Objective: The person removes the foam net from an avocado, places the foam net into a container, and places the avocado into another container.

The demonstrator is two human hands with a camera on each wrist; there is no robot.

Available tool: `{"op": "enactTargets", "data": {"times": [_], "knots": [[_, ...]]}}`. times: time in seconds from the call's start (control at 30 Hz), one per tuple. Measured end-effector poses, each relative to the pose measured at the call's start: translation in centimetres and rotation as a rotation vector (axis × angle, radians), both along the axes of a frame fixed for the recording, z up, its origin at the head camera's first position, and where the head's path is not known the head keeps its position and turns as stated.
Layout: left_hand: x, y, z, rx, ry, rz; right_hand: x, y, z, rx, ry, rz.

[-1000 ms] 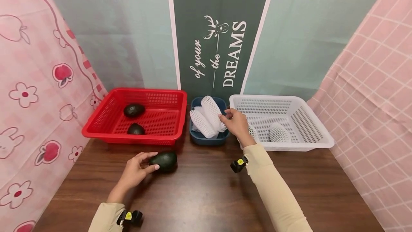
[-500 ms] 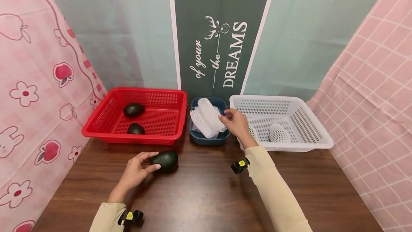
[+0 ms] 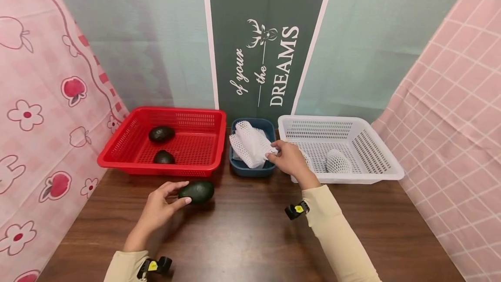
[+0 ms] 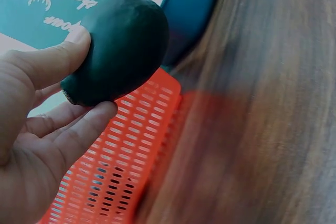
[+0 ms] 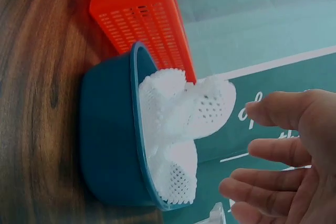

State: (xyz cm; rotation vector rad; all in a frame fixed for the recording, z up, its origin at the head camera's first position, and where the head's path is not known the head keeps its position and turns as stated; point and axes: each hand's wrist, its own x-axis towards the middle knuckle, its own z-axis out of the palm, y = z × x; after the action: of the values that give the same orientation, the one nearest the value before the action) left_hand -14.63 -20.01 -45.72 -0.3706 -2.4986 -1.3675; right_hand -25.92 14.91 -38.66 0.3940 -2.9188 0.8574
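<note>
My left hand [image 3: 158, 207] pinches a dark green avocado [image 3: 196, 192] between thumb and fingers, in front of the red basket. In the left wrist view the avocado [image 4: 126, 51] sits at the fingertips, its stem end towards the palm. White foam net sleeves [image 3: 254, 145] lie heaped in a small blue bin [image 3: 250, 172]. The right hand [image 3: 289, 158] hovers at the bin's right side, fingertips overlapping the sleeves' edge in the head view. The right wrist view has that hand [image 5: 283, 161] with fingers spread and apart from the sleeves [image 5: 178, 129].
A red basket [image 3: 156, 168] at the left holds two avocados [image 3: 161, 133]. At the right, a white basket [image 3: 375, 176] contains net-covered round items [image 3: 339, 162], one partly behind the right hand. All stand on a brown wooden table [image 3: 242, 229] before a green curtain [image 3: 352, 47].
The upper foam net sleeve has sagged down and to the left in the bin. My right hand has shifted slightly downward, and the left hand with the avocado has moved a little left and up.
</note>
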Motion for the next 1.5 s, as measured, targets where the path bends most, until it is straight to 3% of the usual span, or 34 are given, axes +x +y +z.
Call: {"op": "enactTargets", "data": {"times": [0.33, 0.57, 1.1, 1.5], "knots": [[-0.2, -0.3, 1.7, 0.014, 0.069, -0.003, 1.8, -1.6, 0.8, 0.111, 0.002, 0.083], [-0.7, -0.3, 2.8, -0.01, 0.093, 0.045, 2.4, -2.9, 1.4, 0.123, 0.026, 0.114], [-2.0, 0.6, 3.8, 0.074, 0.157, 0.159, 3.3, -5.7, 1.0, 0.131, 0.09, 0.206], [-4.4, 0.7, 3.9, 0.059, 0.215, 0.256, 3.8, -7.8, 0.9, 0.16, 0.074, 0.277]]}}
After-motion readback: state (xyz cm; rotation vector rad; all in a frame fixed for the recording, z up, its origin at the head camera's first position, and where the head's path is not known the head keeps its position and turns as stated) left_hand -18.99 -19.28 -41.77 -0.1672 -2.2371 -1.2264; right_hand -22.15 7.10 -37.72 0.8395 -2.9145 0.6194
